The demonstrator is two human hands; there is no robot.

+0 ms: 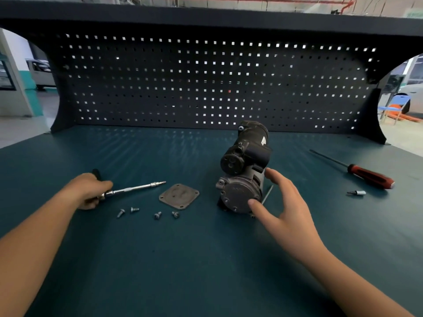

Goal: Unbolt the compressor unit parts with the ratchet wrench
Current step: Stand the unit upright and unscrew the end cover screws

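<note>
The dark compressor unit [245,165] lies on the green bench with its round grey end cover [240,195] facing me. My right hand [283,202] is spread beside it, thumb tip touching the cover's lower right edge, fingers straight near the body. My left hand [91,191] grips the ratchet wrench [135,187] at its head, with the long extension and bit pointing right, low over the bench. A square grey cover plate [179,197] lies flat between wrench and compressor. Several loose bolts [158,215] lie in front of it.
A red-handled screwdriver [368,176] lies at the right, with a small socket bit [357,192] in front of it. A thin metal rod [267,194] leans by the compressor's right side. A black pegboard [206,83] closes the back of the bench.
</note>
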